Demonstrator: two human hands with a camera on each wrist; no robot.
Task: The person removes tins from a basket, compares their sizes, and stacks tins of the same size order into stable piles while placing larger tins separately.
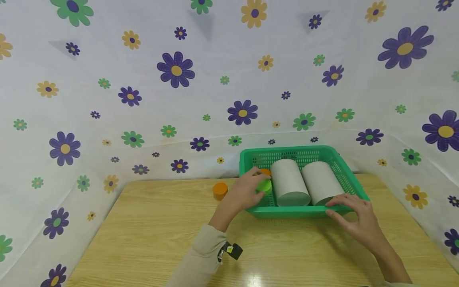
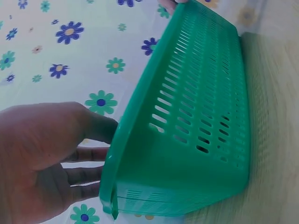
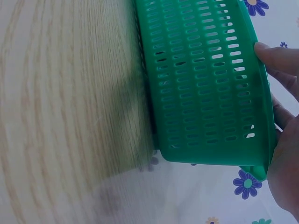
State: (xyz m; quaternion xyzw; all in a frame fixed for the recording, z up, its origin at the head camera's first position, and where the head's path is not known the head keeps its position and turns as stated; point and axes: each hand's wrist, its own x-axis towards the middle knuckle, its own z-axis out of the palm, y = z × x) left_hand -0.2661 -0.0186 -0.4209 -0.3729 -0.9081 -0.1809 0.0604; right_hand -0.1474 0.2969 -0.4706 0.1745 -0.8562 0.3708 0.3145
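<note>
A green plastic basket with slotted walls sits on the wooden table, with two large white cylinders lying side by side in it. My left hand reaches over the basket's left rim and holds a short light-green cylinder between thumb and fingers. Right behind it is an orange piece, partly covered by the fingers. In the left wrist view the basket wall hides these fingertips. My right hand grips the front rim near the right corner, thumb on the outside and fingers over the edge.
A short orange cylinder stands on the table, left of the basket. Behind the table hangs a white sheet with printed flowers, close to the basket's back. A black strap device is on the left wrist.
</note>
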